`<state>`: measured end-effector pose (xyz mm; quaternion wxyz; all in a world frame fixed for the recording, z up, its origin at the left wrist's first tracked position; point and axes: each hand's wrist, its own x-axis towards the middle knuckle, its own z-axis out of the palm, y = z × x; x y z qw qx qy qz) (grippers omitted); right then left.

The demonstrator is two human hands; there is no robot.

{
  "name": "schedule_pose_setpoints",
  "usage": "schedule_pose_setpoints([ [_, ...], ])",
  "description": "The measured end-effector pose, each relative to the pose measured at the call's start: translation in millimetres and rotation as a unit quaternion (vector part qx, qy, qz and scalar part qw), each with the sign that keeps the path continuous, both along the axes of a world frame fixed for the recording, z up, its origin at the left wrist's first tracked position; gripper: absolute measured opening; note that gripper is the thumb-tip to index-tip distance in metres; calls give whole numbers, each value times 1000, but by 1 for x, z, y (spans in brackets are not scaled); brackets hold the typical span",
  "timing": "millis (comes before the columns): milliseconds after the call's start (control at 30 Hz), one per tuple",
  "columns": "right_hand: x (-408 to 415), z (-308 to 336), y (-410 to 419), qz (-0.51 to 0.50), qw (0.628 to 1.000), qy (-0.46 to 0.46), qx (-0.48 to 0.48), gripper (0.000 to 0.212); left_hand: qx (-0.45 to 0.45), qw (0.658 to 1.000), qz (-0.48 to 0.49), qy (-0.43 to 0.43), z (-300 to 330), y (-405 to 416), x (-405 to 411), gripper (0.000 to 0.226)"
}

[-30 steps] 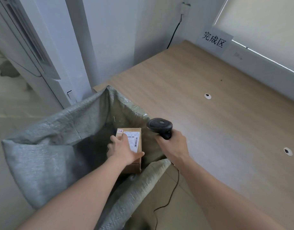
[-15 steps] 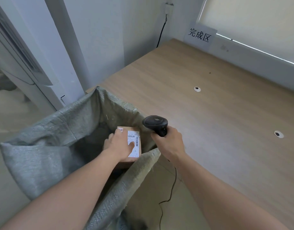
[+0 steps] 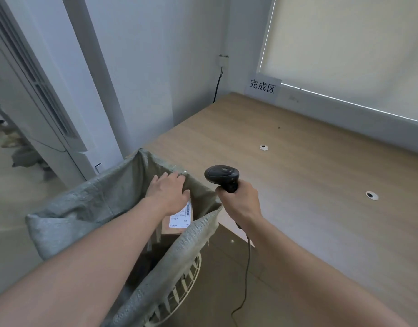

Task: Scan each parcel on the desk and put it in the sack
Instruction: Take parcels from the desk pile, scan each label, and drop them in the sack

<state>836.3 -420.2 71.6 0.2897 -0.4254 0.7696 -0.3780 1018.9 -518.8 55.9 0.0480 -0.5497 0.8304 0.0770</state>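
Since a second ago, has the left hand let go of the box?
Yes. The left hand has lifted toward the sack rim; the box lies lower inside.

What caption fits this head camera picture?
Left hand drops a parcel into the sack; right hand grips the scanner.

The wooden worktop (image 3: pixel 321 185) in front of me runs back into a corner between a pale grey wall (image 3: pixel 156 67) and a window covered by a cream roller blind (image 3: pixel 356 50), with daylight leaking in a thin line under its lower edge. A paper sign (image 3: pixel 262 87) with three printed characters stands at the far corner. Above it a wall socket (image 3: pixel 223 60) feeds a dark cable (image 3: pixel 217 86) dropping behind the worktop. Two round grommets (image 3: pixel 263 147) sit in the worktop's surface. To my left is a white louvred unit (image 3: pixel 38 90).
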Motion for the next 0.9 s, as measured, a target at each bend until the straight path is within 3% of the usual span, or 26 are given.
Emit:
schedule_pose_setpoints([
  [400, 26, 55, 96, -142, 988, 26, -50, 21, -69, 987, -144, 20, 68, 49, -7, 54],
  [900, 63, 105, 289, -365, 923, 81, -87, 25, -103, 930, -350, 39, 123, 197, -43, 53],
])
